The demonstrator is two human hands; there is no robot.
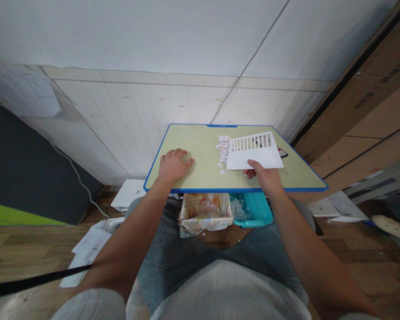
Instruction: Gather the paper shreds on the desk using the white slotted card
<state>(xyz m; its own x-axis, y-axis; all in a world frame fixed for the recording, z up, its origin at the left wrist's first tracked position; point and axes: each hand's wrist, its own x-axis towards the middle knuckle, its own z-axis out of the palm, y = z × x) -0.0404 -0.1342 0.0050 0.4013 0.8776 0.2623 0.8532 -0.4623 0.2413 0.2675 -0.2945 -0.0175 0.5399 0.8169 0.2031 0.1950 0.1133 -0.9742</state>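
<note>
On the left of the small table with a blue rim (pixel 200 178), my left hand (pixel 175 165) rests palm down with its fingers apart, holding nothing. My right hand (pixel 265 175) pinches the lower edge of a white sheet (pixel 250 160), thumb on top and fingers beneath. A row of narrow slots is cut through the upper part of the sheet, which is raised a little over the tabletop. Beside its left edge lies a pile of small pale paper pieces (pixel 223 146), with a few loose bits nearer me. A dark-edged flat object (pixel 282 152) is partly hidden under the sheet.
Below the table's front edge are a lined basket (pixel 205 209) and a turquoise basin (pixel 256 211) with white bits in it. A white box (pixel 128 194) stands on the floor at left. The wall rises behind the table; large cardboard (pixel 370 106) stands at right.
</note>
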